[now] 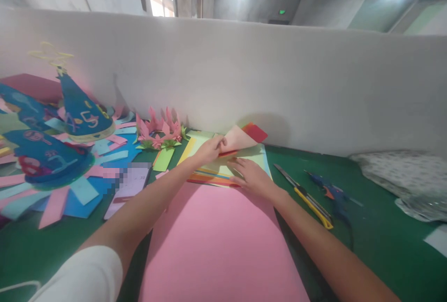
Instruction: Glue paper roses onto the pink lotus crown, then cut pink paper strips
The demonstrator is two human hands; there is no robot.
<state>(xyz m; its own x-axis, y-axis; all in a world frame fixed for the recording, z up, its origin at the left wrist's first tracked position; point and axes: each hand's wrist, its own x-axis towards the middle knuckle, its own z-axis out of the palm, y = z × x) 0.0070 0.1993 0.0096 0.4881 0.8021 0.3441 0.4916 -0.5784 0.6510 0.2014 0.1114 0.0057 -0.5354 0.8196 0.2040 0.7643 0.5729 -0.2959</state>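
Left hand: is gripping, thumb against fingers, the near-left edge of curled paper sheets, pale pink on the face shown, red and orange at the right end.
Right hand: is lying open and palm down, fingers loosely spread, on a flat stack of coloured paper with a pale yellow-green top.
Curled sheets: are rising at a tilt above the stack's far half, between the left hand and the partition.
Stack edge: is showing yellow, orange, red and blue layers along the near side.
Large smooth pink sheet: is lying flat, running from the stack toward the wearer.
Yellow-bodied utility knife: is lying right of the stack, blade exposed, pointing away from the wearer.
Blue glue gun with an orange trigger: is resting just right of the knife.
Narrow green paper slip: is lying left of the stack.
Phone with a pale purple screen: is lying beside the left forearm, partly pixelated.
Pink and green paper crown: is standing beyond the phone.
Blue decorated cone hats: are standing far left, among pink and light-blue strips; one is carrying a yellow star outline.
Patterned silvery bag: is lying crumpled at far right.
Green tabletop: is supporting all these items.
White partition: is standing upright behind them.
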